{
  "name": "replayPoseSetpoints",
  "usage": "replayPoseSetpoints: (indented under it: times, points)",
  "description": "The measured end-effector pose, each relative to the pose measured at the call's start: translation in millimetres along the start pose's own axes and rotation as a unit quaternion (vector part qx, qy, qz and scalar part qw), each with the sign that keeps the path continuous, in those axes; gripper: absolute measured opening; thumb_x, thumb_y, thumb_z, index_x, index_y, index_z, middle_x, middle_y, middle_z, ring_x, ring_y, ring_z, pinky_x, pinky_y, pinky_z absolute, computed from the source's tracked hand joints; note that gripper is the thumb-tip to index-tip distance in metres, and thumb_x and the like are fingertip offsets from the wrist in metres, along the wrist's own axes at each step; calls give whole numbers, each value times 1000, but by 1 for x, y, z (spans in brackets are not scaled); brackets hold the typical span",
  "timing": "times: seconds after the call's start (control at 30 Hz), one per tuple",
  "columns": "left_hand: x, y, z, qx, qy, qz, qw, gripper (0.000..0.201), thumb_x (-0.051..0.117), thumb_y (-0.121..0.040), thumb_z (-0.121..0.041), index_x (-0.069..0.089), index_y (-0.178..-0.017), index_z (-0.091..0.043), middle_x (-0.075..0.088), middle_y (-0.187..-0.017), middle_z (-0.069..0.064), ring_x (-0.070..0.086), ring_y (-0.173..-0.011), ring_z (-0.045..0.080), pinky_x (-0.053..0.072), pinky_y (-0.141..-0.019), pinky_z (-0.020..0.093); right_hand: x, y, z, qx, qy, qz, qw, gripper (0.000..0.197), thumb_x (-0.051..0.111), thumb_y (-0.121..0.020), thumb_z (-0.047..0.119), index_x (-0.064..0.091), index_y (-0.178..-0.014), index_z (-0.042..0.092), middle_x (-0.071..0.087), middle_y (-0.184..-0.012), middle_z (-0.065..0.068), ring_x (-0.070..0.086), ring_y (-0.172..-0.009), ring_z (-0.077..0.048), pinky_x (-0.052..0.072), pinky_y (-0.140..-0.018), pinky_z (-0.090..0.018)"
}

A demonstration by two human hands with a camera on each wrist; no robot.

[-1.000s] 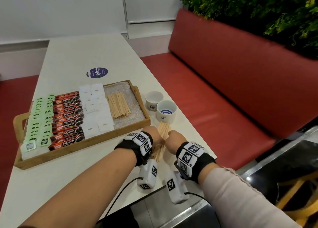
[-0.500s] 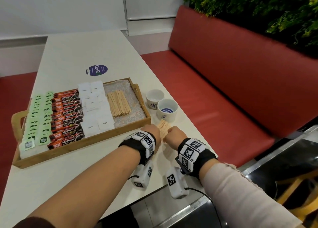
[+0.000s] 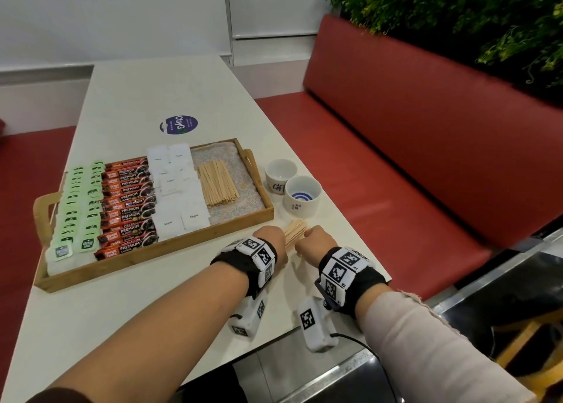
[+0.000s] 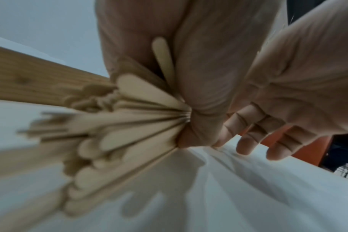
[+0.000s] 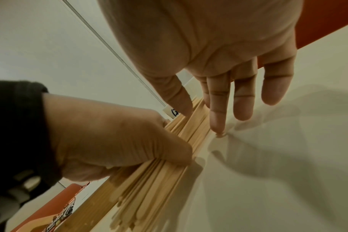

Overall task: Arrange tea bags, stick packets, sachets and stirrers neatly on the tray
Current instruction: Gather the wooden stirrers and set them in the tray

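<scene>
Two hands on one bundle of flat, round-ended wooden stirrers [image 3: 295, 231] on smooth white table [image 3: 128, 305], at tray's [image 3: 170, 247] 4 o'clock; left hand [image 3: 272, 244] fingers clamped round it; right hand [image 3: 313, 244] fingers straight, apart, touching it.

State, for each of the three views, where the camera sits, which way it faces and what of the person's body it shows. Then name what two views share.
Head: worn on the head, facing forward and down at the tray; both forearms show.
Left wrist: under the left wrist, facing along the left hand gripping stirrers.
Right wrist: under the right wrist, facing along the right hand, fingers extended beside the bundle.
Shared: both wrist views show both hands and the stirrers.
</scene>
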State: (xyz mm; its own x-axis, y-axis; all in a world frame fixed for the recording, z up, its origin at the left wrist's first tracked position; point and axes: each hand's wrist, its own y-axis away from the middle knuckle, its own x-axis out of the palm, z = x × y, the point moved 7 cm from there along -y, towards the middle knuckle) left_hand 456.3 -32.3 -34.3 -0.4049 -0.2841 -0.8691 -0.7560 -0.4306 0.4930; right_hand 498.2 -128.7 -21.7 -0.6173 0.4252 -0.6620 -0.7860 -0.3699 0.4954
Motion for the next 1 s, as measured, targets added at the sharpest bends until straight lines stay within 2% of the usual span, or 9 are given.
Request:
replayPoseSetpoints:
  times: [0.13,0.23,0.33,0.43,0.63,0.7,0.73,0.8,1.0]
  points:
    - [1,3,2,-4,-2,-24,1000,32,68,-82,-27,61,-108,-10,64,-110,8,62,-102,23,49,-79,28,2,1,1,-4,-1,-1,1000,13,53,-83,10,40,-83,12,43,-74,-4,44,-69,-22,25,-48,-26]
    - [0,4,4,-4,7,-34,999,28,70,-79,-25,61,-101,-12,64,-103,7,63,-95,23,48,-72,26,4,-1,-1,2,-5,-6,1000,30,53,-81,10,27,-66,18,33,-64,0,32,-53,-16,20,-46,-27]
    - [1,6,8,3,16,-36,999,22,69,-80,-23,57,-95,-13,63,-100,7,63,-94,23,46,-68,26,4,-1,1,-2,-6,-6,1000,34,53,-80,10,24,-63,18,31,-62,0,30,-52,-16,19,-45,-27]
    - [2,9,13,-2,19,-40,999,25,66,-81,-23,60,-102,-12,64,-104,6,63,-95,23,45,-67,27,5,2,2,-7,-8,-5,1000,34,53,-79,10,24,-62,17,30,-61,0,29,-51,-16,19,-45,-26]
    - [2,11,17,8,24,-26,999,24,65,-81,-26,62,-100,-12,66,-105,7,63,-95,23,47,-72,26,8,1,-1,-7,-7,-7,1000,32,53,-79,12,27,-62,17,34,-61,-1,32,-52,-16,21,-46,-26]
    - [0,12,21,9,35,-29,999,29,66,-80,-28,64,-103,-11,66,-104,6,62,-91,21,47,-72,26,6,2,-1,-1,-7,-7,1000,14,52,-82,12,42,-72,14,46,-72,-5,45,-63,-20,32,-54,-26]
    - [1,13,24,7,43,-27,999,32,67,-79,-30,64,-104,-10,66,-103,6,60,-88,21,47,-71,26,5,4,0,-6,2,-4,1000,4,52,-84,11,50,-88,11,54,-86,-8,54,-77,-24,38,-64,-26]
    - [0,13,30,2,61,-22,998,37,69,-79,-33,63,-107,-9,63,-99,6,59,-87,21,46,-69,26,5,3,-2,1,14,-3,1000,31,50,-89,10,49,-119,6,57,-117,-14,55,-108,-30,41,-83,-30]
    - [6,15,45,-7,132,-10,991,41,68,-81,-31,58,-112,-6,59,-102,7,57,-92,22,44,-70,27,6,3,1,-9,42,-8,999,35,48,-91,8,46,-126,5,55,-127,-15,53,-114,-30,42,-88,-30]
